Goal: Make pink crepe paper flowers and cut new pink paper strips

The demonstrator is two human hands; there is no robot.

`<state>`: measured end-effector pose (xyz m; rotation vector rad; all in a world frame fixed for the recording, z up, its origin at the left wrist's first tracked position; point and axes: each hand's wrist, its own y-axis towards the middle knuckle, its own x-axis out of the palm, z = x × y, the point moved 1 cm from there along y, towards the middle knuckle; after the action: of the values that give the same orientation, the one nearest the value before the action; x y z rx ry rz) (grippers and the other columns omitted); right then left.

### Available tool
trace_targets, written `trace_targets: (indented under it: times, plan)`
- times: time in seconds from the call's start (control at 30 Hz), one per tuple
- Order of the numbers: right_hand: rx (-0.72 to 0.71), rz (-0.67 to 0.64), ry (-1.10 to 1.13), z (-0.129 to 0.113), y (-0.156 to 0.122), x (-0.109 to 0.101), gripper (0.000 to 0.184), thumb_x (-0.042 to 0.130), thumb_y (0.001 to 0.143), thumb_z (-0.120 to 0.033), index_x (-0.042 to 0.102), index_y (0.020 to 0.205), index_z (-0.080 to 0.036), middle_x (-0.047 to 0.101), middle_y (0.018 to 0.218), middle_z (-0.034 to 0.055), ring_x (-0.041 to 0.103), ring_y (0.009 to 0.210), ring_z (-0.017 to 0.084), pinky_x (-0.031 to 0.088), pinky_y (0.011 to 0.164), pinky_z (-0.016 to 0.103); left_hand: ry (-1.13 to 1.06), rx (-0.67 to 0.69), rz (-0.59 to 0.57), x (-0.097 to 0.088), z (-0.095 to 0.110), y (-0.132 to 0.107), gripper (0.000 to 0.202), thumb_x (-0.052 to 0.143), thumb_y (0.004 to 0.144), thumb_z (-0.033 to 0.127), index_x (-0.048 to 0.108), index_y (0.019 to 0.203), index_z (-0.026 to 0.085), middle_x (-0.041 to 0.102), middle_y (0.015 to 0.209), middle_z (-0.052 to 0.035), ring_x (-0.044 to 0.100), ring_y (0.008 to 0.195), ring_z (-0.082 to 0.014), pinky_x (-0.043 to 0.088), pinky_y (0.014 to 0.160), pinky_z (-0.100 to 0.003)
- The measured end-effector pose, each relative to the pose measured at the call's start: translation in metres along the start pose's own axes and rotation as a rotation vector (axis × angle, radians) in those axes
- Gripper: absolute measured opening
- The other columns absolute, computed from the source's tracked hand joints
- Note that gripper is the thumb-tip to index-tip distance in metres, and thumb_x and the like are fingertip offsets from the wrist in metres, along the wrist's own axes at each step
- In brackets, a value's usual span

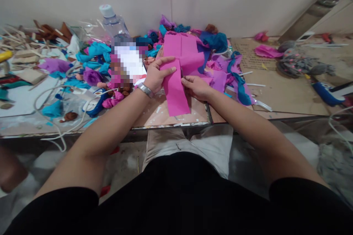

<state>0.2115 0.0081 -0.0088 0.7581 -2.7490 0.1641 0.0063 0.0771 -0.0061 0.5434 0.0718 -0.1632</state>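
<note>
A long pink paper sheet [176, 84] hangs down over the table edge in front of me, its upper part folded. My left hand [157, 73], with a metal watch on the wrist, grips the sheet's left edge, fingers laid across the paper. My right hand [196, 86] is closed against the sheet's right edge, with what looks like a thin dark blade or tool at its fingertips; I cannot make it out. Behind the sheet lies a heap of pink, purple and blue paper scraps [217, 62].
A plastic water bottle [113, 24] stands at the back left beside teal and purple paper flowers [92, 75]. Wooden sticks [24, 40] litter the far left. A white cable [55, 117] loops at the table front. Cardboard [275, 88] and a grey bundle [300, 62] lie right.
</note>
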Motion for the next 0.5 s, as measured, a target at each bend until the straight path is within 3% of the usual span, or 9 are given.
trace_targets:
  times: [0.13,0.3,0.5]
  plan:
    - [0.016,0.034,0.011,-0.001,0.0,0.0,0.04,0.087,0.087,-0.058,0.071,0.093,-0.022,0.073,0.076,-0.0013,0.07,0.07,0.015,0.06,0.064,0.025,0.046,0.011,0.001,0.002,0.005,-0.003,0.069,0.093,0.07,0.067,0.079,0.123,0.026,0.076,0.136,-0.0101,0.061,0.147,-0.035,0.05,0.127,-0.053]
    - [0.011,0.071,0.059,-0.004,-0.001,0.004,0.035,0.086,0.09,-0.054,0.075,0.098,-0.022,0.079,0.089,0.0019,0.074,0.08,0.017,0.063,0.071,0.027,0.052,-0.011,-0.022,0.003,0.01,-0.005,0.071,0.098,0.068,0.061,0.079,0.127,0.028,0.075,0.139,-0.0096,0.066,0.141,-0.0349,0.051,0.126,-0.055]
    - [0.012,0.116,0.077,-0.01,-0.005,0.011,0.033,0.085,0.09,-0.054,0.075,0.094,-0.022,0.082,0.093,0.0031,0.076,0.086,0.019,0.066,0.079,0.031,-0.036,0.047,-0.065,0.0,0.002,0.001,0.078,0.093,0.072,0.068,0.071,0.138,0.032,0.064,0.156,-0.0073,0.043,0.162,-0.0364,0.044,0.131,-0.053]
